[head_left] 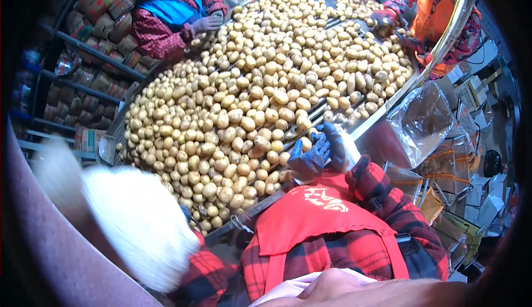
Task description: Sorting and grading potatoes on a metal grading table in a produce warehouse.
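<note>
A large heap of potatoes (pixel 238 118) covers the sorting table. At its near edge, in front of the red apron (pixel 316 213), my left hand (pixel 307 162) wears a blue glove. Its fingers are apart and point toward the potatoes; I see nothing clearly gripped. Close beside it on the right is my right hand (pixel 334 142), in a blue glove with a white cuff (pixel 349 151) below a red-and-black plaid sleeve (pixel 390 201). These fingers look extended, and no held object shows. My left forearm is mostly hidden.
Co-workers' gloved hands work at the far left (pixel 207 24) and far right (pixel 385 18). A blurred white fuzzy shape (pixel 136 224) fills the lower left. Shelves of packages (pixel 94 57) stand left; a plastic-lined box (pixel 421 121) and cartons (pixel 487 201) sit right.
</note>
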Tool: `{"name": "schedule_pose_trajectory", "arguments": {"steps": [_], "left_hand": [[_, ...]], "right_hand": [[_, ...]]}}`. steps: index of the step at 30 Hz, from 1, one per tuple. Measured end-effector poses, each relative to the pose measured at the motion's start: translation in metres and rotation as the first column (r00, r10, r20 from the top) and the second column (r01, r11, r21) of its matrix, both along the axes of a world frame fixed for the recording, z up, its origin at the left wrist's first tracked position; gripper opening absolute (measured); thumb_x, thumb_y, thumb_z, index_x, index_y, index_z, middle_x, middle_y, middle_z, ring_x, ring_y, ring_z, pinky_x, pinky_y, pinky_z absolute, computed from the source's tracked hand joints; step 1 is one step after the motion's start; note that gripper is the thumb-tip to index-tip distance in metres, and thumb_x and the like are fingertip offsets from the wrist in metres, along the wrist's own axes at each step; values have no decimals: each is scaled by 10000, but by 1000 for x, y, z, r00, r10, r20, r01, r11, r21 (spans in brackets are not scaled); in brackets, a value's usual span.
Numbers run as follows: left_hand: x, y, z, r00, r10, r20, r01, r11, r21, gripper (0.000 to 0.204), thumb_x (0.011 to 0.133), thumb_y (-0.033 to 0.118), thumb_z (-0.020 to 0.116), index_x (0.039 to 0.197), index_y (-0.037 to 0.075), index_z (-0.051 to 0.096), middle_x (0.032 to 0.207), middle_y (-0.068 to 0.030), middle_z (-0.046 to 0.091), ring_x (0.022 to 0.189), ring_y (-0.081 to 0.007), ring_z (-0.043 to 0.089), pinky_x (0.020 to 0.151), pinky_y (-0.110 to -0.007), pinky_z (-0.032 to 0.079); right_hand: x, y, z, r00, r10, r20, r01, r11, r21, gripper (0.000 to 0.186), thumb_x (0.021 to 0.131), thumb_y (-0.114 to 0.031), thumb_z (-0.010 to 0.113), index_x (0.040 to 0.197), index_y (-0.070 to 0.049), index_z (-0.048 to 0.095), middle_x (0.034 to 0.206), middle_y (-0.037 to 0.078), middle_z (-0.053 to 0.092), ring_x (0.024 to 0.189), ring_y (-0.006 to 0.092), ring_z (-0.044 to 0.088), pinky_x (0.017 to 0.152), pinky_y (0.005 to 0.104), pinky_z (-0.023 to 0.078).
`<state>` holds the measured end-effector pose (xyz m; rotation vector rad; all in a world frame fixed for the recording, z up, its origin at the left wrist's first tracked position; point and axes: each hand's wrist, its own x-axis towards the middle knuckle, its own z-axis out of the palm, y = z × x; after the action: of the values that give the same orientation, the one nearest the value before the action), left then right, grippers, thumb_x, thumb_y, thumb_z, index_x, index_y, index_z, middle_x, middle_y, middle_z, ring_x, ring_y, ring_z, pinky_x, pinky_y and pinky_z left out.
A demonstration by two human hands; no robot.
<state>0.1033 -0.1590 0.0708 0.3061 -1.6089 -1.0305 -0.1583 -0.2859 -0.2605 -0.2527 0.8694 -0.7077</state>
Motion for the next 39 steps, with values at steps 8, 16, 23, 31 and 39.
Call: {"name": "schedule_pose_trajectory", "arguments": {"steps": [8, 16, 23, 31, 39], "left_hand": [[-19, -4, -19, 813, -580, -48, 580, 815, -11, 209, 984, 171, 592, 779, 140, 567, 802, -29, 655, 596, -149, 571, 552, -305, 453], [-80, -2, -80, 983, -121, -141, 182, 783, 595, 372, 965, 206, 689, 1238, -39, 623, 1175, -136, 663, 1078, -220, 639, 953, -357, 505], [-21, 1, -6, 939, 124, -321, -143, 989, -38, 768, 981, 556, 547, 1470, -18, 405, 1373, -222, 556, 1198, -290, 579, 1063, -451, 447], [20, 14, 31, 970, 186, 159, -196, 979, 51, 733, 988, 464, 566, 1477, -46, 369, 1350, -207, 551, 1174, -288, 572, 1109, -503, 388], [23, 26, 44, 966, 160, 205, -182, 979, 93, 708, 996, 371, 586, 1485, -74, 334, 1327, -191, 545, 1149, -286, 565, 1154, -554, 329]], "right_hand": [[-6, -13, -40, 999, 46, 9, -45, 997, -57, 245, 1015, -271, 586, 1061, -32, 620, 885, 83, 698, 711, 200, 684, 639, 340, 591], [0, -14, -42, 949, 191, 252, -220, 972, 89, 248, 1033, -350, 537, 922, -133, 581, 656, -23, 573, 517, 96, 528, 423, 225, 386], [12, -17, -36, 979, 192, 71, -196, 979, 54, 199, 991, -272, 607, 1059, -87, 631, 838, 58, 680, 683, 204, 667, 620, 345, 573], [13, -12, -28, 989, 125, 74, -126, 992, 4, 255, 1028, -293, 582, 1111, -53, 605, 839, 70, 671, 663, 196, 647, 600, 326, 546], [10, -14, -21, 987, 157, 28, -157, 988, -7, 274, 1024, -322, 591, 1135, -72, 587, 883, 68, 675, 696, 188, 641, 621, 321, 543]]}}
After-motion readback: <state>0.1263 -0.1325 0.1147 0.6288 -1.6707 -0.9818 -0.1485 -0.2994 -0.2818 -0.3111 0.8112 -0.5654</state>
